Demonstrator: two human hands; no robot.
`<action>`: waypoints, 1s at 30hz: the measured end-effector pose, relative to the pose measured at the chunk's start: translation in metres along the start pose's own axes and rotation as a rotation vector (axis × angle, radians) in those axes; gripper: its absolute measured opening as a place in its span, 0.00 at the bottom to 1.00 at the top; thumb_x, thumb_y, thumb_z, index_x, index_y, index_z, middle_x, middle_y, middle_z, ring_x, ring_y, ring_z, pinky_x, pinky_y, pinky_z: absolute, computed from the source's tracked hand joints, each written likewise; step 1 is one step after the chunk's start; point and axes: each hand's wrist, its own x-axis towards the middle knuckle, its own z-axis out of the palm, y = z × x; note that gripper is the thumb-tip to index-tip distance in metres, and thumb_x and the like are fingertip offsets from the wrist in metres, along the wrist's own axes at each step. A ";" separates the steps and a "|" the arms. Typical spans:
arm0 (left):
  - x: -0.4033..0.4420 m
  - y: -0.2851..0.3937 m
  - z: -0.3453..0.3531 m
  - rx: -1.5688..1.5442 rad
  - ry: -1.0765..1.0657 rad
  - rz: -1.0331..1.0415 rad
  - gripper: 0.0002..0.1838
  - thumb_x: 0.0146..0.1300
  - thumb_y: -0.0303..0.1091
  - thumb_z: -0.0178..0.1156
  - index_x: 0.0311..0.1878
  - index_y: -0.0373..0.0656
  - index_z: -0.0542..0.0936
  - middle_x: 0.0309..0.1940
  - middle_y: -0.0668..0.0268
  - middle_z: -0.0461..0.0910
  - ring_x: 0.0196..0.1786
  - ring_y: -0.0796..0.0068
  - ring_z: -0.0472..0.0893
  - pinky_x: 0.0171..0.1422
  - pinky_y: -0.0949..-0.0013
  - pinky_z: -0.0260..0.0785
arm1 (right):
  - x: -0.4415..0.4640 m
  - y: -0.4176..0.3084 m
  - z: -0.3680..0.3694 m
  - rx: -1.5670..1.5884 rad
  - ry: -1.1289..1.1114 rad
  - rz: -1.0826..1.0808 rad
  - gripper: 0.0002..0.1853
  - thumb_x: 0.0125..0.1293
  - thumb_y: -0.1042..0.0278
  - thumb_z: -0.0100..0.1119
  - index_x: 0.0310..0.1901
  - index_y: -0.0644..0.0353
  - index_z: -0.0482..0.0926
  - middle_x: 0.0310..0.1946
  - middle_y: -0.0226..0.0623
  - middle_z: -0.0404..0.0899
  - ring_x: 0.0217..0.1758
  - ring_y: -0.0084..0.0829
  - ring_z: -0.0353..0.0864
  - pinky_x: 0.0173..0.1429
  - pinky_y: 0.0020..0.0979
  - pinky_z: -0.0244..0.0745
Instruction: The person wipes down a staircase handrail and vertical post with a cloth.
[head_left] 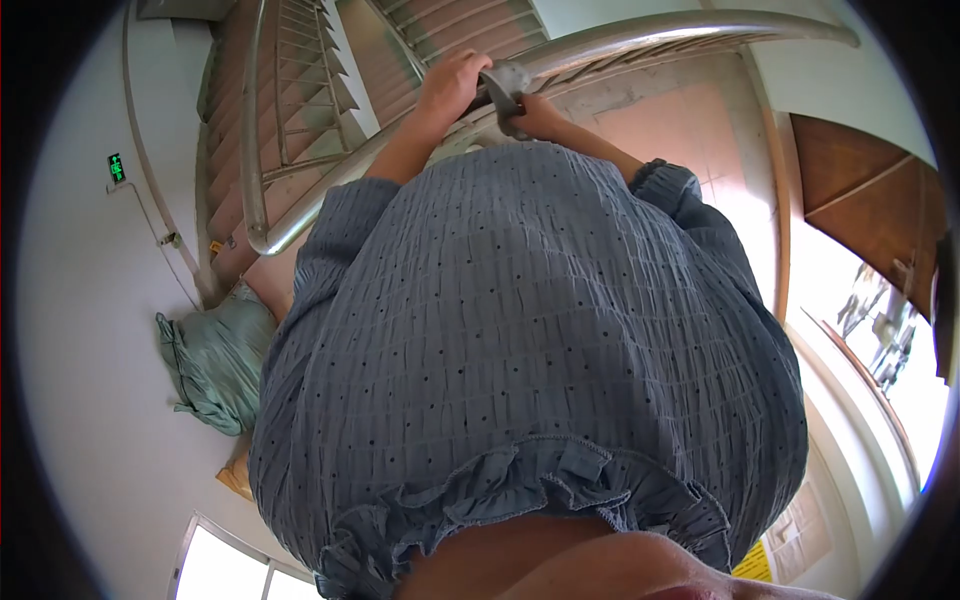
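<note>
A grey cloth (505,92) is draped over the metal handrail (640,42) ahead of me and hangs down on my side. My left hand (453,88) is closed at the cloth's left edge, with its fingers at the top by the rail. Lower and to the right, my right hand (540,116) grips the cloth's hanging part, its fingers curled in. The cloth's lower end disappears behind the front of my blue-grey dotted top (520,300).
Stairs (225,170) with metal railings run down beyond the handrail. On the left, a stuffed green bag (215,360) leans by the white wall, under a lit green exit sign (116,168). A brown wooden door (865,200) stands at the right.
</note>
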 end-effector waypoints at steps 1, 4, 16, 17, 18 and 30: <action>-0.002 0.000 -0.002 0.025 0.037 0.031 0.10 0.55 0.23 0.54 0.39 0.44 0.80 0.36 0.60 0.81 0.45 0.56 0.80 0.46 0.59 0.74 | 0.002 -0.001 0.003 -0.033 -0.040 -0.030 0.25 0.48 0.57 0.65 0.46 0.65 0.81 0.38 0.54 0.83 0.44 0.49 0.84 0.49 0.44 0.77; 0.010 0.010 0.008 -0.025 0.054 0.093 0.10 0.56 0.24 0.55 0.41 0.44 0.80 0.36 0.61 0.80 0.46 0.57 0.80 0.47 0.59 0.74 | -0.007 -0.002 -0.010 0.010 -0.023 0.006 0.23 0.49 0.58 0.63 0.45 0.64 0.81 0.39 0.54 0.83 0.45 0.50 0.83 0.49 0.44 0.77; -0.015 -0.004 -0.009 0.024 -0.046 0.058 0.12 0.59 0.23 0.54 0.45 0.45 0.78 0.40 0.59 0.81 0.46 0.53 0.80 0.47 0.56 0.74 | -0.012 -0.010 0.014 0.074 -0.042 -0.047 0.23 0.51 0.59 0.64 0.45 0.66 0.80 0.40 0.54 0.83 0.46 0.48 0.83 0.48 0.41 0.76; -0.020 -0.006 -0.012 0.036 -0.075 -0.003 0.12 0.60 0.22 0.54 0.45 0.45 0.78 0.41 0.58 0.81 0.46 0.53 0.80 0.47 0.55 0.74 | -0.010 -0.015 0.015 -0.046 -0.136 -0.105 0.23 0.50 0.57 0.65 0.44 0.67 0.80 0.38 0.53 0.83 0.44 0.47 0.84 0.47 0.41 0.76; -0.018 -0.007 -0.009 0.034 -0.078 0.008 0.12 0.60 0.22 0.54 0.45 0.45 0.78 0.41 0.58 0.81 0.46 0.53 0.80 0.47 0.55 0.74 | -0.009 -0.012 0.013 -0.044 -0.126 -0.100 0.23 0.50 0.57 0.65 0.44 0.67 0.80 0.38 0.53 0.83 0.44 0.47 0.84 0.47 0.41 0.76; -0.026 -0.023 -0.003 -0.053 0.003 -0.129 0.15 0.59 0.21 0.51 0.47 0.46 0.80 0.43 0.52 0.81 0.49 0.49 0.78 0.52 0.53 0.71 | -0.035 -0.037 -0.043 0.216 0.281 0.057 0.18 0.57 0.61 0.61 0.50 0.54 0.78 0.37 0.50 0.83 0.44 0.46 0.83 0.48 0.41 0.76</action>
